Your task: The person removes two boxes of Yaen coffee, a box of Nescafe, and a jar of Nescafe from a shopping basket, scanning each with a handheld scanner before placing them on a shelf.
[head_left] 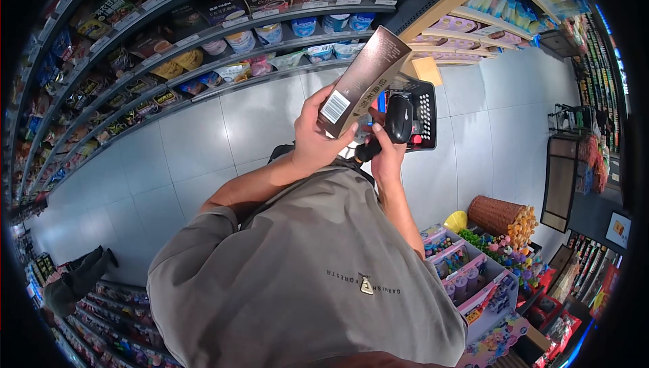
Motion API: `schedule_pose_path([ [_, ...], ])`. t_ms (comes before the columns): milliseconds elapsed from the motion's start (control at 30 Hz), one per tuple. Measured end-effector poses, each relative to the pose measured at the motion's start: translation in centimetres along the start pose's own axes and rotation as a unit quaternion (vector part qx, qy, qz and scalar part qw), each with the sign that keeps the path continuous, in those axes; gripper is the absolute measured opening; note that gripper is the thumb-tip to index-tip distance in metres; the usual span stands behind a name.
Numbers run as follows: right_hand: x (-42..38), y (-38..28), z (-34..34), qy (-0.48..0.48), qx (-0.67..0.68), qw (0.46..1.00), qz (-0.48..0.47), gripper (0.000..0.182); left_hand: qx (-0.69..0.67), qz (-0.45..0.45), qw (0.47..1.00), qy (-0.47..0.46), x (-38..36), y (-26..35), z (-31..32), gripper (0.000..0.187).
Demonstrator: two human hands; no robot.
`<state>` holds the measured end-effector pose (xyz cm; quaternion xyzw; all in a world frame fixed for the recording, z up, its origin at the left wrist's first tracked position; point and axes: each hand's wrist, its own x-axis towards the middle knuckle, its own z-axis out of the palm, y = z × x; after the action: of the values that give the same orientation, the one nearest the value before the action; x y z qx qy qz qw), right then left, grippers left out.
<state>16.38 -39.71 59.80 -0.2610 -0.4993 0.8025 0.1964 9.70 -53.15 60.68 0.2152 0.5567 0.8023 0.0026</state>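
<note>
My left hand (315,139) is closed around the lower end of a tall brown carton (370,74). The carton is tilted, and a white barcode label shows near its bottom, by my fingers. A black handheld barcode scanner (400,119) is gripped in my right hand (388,157), just right of the carton and close to it. Beyond both hands stands a black shopping basket (433,121) with perforated sides. Some red and blue items show inside it, partly covered by the scanner and the carton.
Store shelves (223,30) with boxes, tubs and bags curve along the left and top. A cardboard box (426,70) lies past the basket. On the right stand a display bin (473,266) of small goods and a wicker basket (497,216). Another person (74,283) is at lower left.
</note>
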Motion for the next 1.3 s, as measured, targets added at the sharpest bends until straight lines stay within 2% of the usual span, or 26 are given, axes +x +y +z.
schedule_pose_path([
  [33,0.0,0.1,-0.4,0.001,0.001,1.0,-0.003,0.039,0.051,0.041,0.998,-0.005,0.3,-0.3,-0.4,0.072],
  [100,-0.2,0.4,-1.7,0.046,-0.14,0.988,-0.037,0.036,0.148,0.125,0.981,-0.008,1.2,-1.5,-1.3,0.071],
  [133,-0.7,0.0,-1.5,0.05,-0.139,0.988,-0.037,0.036,0.147,0.124,0.981,-0.012,1.5,-2.0,-2.0,0.071],
  [200,-2.0,-1.7,-1.0,0.036,-0.226,0.972,-0.051,0.03,0.277,0.21,0.937,-0.031,2.4,-2.8,-3.3,0.071],
  [233,-3.0,-3.1,-0.4,-0.001,-0.293,0.955,-0.038,0.034,0.283,0.23,0.931,-0.025,2.7,-3.1,-3.7,0.071],
  [267,-3.8,-3.3,-0.3,0.004,-0.292,0.956,-0.036,0.034,0.282,0.227,0.932,-0.031,2.9,-3.4,-4.0,0.071],
  [333,-5.1,-3.9,0.5,-0.118,-0.381,0.915,-0.065,0.039,0.306,0.259,0.915,-0.037,3.3,-3.8,-4.6,0.071],
  [400,-6.3,-5.5,2.8,-0.168,-0.418,0.891,-0.045,0.041,0.313,0.261,0.912,-0.043,3.4,-4.1,-5.0,0.072],
  [467,-6.5,-5.1,3.6,-0.204,-0.451,0.869,-0.02,0.056,0.311,0.258,0.911,-0.078,3.4,-3.9,-5.5,0.071],
  [567,-6.5,-4.5,4.7,-0.213,-0.47,0.855,-0.054,0.05,0.313,0.267,0.907,-0.096,3.4,-3.8,-5.8,0.068],
  [700,-6.1,-3.9,4.9,-0.205,-0.481,0.851,-0.045,0.042,0.311,0.262,0.906,-0.116,3.4,-3.6,-6.4,0.065],
  [767,-6.1,-3.9,5.3,-0.228,-0.444,0.866,-0.023,0.036,0.308,0.261,0.907,-0.122,3.4,-3.5,-7.0,0.066],
  [900,-6.1,-3.8,6.2,-0.223,-0.397,0.89,-0.014,0.037,0.305,0.245,0.912,-0.118,3.3,-3.4,-7.8,0.067],
  [933,-6.2,-3.6,6.2,-0.188,-0.376,0.907,-0.028,0.036,0.306,0.245,0.912,-0.119,2.9,-3.5,-7.7,0.067],
  [967,-6.2,-3.3,6.3,-0.151,-0.353,0.922,-0.041,0.035,0.249,0.1,0.962,-0.054,2.4,-3.7,-7.6,0.066],
  [1000,-6.2,-3.3,6.0,-0.118,-0.372,0.92,-0.036,0.037,0.185,-0.048,0.982,0.012,2.1,-3.8,-7.5,0.065],
  [1033,-5.9,-2.6,5.7,-0.063,-0.328,0.942,-0.039,0.035,0.047,-0.113,0.991,0.045,2.7,-3.5,-7.6,0.059],
  [1067,-5.4,-1.9,5.4,-0.008,-0.283,0.958,-0.042,0.034,-0.023,-0.164,0.985,0.052,2.9,-4.4,-8.6,0.06],
  [1133,-3.8,-1.3,4.8,0.04,-0.223,0.97,-0.091,0.036,-0.23,-0.217,0.944,0.094,3.2,-4.2,-8.7,0.057],
  [1200,-2.4,-0.4,4.0,0.06,-0.207,0.973,-0.082,0.042,-0.242,-0.215,0.942,0.09,2.9,-3.8,-8.8,0.055],
  [1300,-1.4,1.2,2.5,0.068,-0.228,0.971,-0.036,0.042,-0.284,-0.228,0.927,0.09,2.4,-3.0,-8.5,0.051],
])
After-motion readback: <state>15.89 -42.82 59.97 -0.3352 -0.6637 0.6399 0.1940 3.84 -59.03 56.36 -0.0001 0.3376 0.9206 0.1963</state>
